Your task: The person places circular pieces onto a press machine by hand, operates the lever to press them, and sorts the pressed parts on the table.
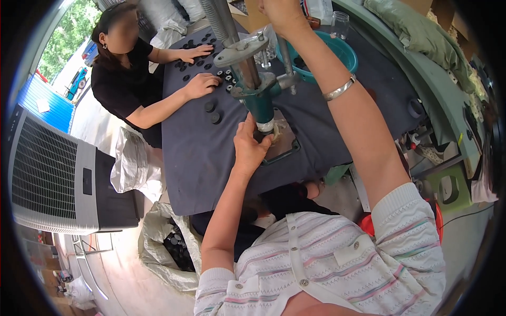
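A green and metal hand press (pixel 259 102) stands on the dark cloth in front of me. My left hand (pixel 250 145) is at its foot, thumb and fingers closed round a small black part (pixel 259 135) under the white-wrapped ram tip (pixel 265 126). The fingers hide most of that part. At the top edge, my right hand (pixel 284 18) is raised and closed round the upper end of the press lever (pixel 286 58); the picture's edge cuts off part of the hand. The press's base plate (pixel 284 141) lies beside my left hand.
Across the table's left corner, a co-worker's hands (pixel 202 84) rest among several black round pieces (pixel 210 107). A turquoise basin (pixel 345 52) stands behind the press, with a clear jar (pixel 340 23) near it. An open sack of black pieces (pixel 176 247) sits on the floor near an air cooler (pixel 58 174).
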The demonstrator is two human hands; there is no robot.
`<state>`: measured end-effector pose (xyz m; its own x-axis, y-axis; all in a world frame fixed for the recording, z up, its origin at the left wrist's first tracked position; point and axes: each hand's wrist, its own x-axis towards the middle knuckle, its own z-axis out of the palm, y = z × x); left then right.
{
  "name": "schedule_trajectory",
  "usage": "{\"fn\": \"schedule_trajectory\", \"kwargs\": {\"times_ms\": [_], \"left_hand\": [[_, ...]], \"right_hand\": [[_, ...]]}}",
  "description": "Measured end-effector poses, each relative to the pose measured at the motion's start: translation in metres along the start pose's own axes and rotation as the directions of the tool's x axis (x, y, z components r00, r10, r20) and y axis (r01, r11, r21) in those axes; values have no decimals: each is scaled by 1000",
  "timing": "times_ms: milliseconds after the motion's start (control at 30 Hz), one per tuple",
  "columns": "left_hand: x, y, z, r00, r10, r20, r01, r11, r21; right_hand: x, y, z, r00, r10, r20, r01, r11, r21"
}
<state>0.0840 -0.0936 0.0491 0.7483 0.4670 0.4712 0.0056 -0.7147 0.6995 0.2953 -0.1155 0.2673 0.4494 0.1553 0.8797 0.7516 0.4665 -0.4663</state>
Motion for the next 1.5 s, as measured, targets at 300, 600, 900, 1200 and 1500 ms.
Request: {"fn": "schedule_trajectory", "kwargs": {"times_ms": [300,600,900,1200,1500], "left_hand": [[-6,-25,19,993,39,-112,-56,986,-158],[-10,-36,19,991,-64,-120,32,968,-251],[-2,-18,19,992,-62,-110,37,976,-216],[-15,-30,14,988,-71,-140,25,951,-307],[-145,-50,-138,810,-323,-490,283,946,-156]], "right_hand": [[-4,-34,-9,993,120,6,-119,986,-119],[-82,-96,-50,997,-80,-23,83,913,400],[-237,-111,-145,944,-177,280,162,984,76],[-117,-120,-96,968,-156,196,113,970,215],[2,-32,-12,959,279,40,-282,950,133]]}}
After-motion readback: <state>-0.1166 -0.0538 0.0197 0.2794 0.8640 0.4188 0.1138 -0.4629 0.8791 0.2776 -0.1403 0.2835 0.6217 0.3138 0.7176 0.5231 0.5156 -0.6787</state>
